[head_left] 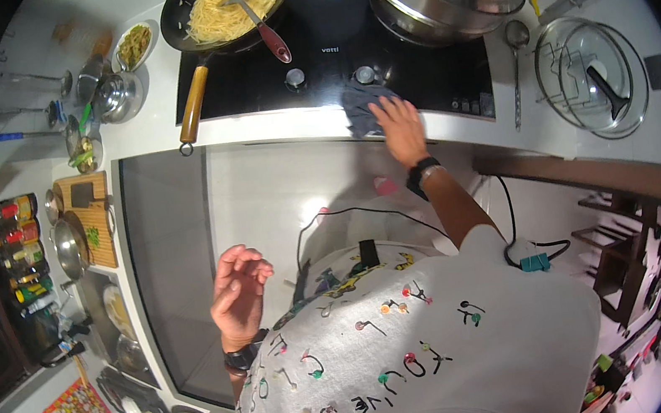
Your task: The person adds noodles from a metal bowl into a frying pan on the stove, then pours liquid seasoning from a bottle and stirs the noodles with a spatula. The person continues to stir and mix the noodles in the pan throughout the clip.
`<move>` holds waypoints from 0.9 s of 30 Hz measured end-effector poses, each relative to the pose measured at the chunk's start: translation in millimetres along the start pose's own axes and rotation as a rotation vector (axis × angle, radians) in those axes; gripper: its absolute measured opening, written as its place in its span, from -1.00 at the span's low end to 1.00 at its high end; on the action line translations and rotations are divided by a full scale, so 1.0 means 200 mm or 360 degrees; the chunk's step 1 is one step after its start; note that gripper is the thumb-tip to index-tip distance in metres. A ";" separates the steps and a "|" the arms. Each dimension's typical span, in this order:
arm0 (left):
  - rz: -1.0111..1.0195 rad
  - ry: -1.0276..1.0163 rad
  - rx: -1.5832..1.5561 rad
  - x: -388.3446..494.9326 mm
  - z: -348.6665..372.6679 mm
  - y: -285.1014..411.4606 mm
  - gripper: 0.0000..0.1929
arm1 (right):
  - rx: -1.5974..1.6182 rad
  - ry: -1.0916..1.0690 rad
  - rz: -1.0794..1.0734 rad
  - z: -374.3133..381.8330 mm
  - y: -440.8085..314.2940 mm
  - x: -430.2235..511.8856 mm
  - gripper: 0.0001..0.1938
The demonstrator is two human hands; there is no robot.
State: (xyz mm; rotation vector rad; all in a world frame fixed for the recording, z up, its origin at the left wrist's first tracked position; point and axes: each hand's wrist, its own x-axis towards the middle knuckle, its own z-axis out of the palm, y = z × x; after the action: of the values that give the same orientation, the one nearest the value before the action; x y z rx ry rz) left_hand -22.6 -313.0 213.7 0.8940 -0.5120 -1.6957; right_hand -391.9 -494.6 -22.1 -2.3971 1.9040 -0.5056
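Observation:
My right hand (pixel 401 130) is on a dark grey cloth (pixel 362 108) and presses it against the front edge of the black glass cooktop (pixel 324 74). Part of the cloth lies beneath my fingers, out of sight. My left hand (pixel 241 295) hangs in the air in front of my body, fingers loosely curled and apart, with nothing in it. Two round knobs sit just beyond the cloth, the nearer one (pixel 364 75) almost touching it. At the back left of the cooktop stands a wok (pixel 172 29) of shredded pale food (pixel 215 16), a spatula (pixel 272 40) resting in it.
The wok's wooden handle (pixel 194 102) juts over the counter's front edge. A lidded steel steamer pot (pixel 436 8) stands at right. Beyond it lie a ladle (pixel 517 66) and glass lids (pixel 583 107). A plate of food (pixel 134 47), steel pot (pixel 117 97) and cutting board (pixel 95 220) are left.

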 end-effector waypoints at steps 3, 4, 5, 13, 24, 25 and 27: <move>0.0103 0.0067 0.0022 0.00 0.05 -0.05 -0.43 | -0.0218 -0.0130 0.0324 -0.17 0.35 -0.14 -0.59; 0.0143 0.0125 -0.0033 0.00 0.07 -0.08 -0.43 | -0.0202 -0.0129 0.0396 -0.21 0.47 -0.14 -0.59; 0.0193 0.0173 -0.0086 0.01 0.10 -0.12 -0.44 | -0.0198 -0.0150 0.0491 -0.24 0.58 -0.12 -0.59; 0.0452 0.0341 -0.0076 0.05 0.30 -0.28 -0.40 | 0.0618 -0.0095 -0.0418 0.28 0.61 0.72 -0.55; 0.0378 0.0471 -0.0023 0.02 0.49 -0.44 -0.41 | 0.0657 -0.0041 -0.0500 0.18 0.64 0.64 -0.52; 0.0376 0.0463 -0.0019 0.04 0.50 -0.44 -0.42 | 0.0629 -0.0081 -0.0506 0.08 0.73 0.49 -0.51; 0.0373 0.0413 -0.0025 0.09 0.52 -0.43 -0.43 | 0.0588 -0.0179 -0.0321 -0.08 0.97 0.23 -0.50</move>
State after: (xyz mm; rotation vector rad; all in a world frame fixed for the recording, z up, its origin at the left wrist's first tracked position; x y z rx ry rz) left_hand -159.0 -313.7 210.0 0.9858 -0.4097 -1.3474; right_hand -570.1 -582.9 -41.7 -2.3221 1.3883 -0.6513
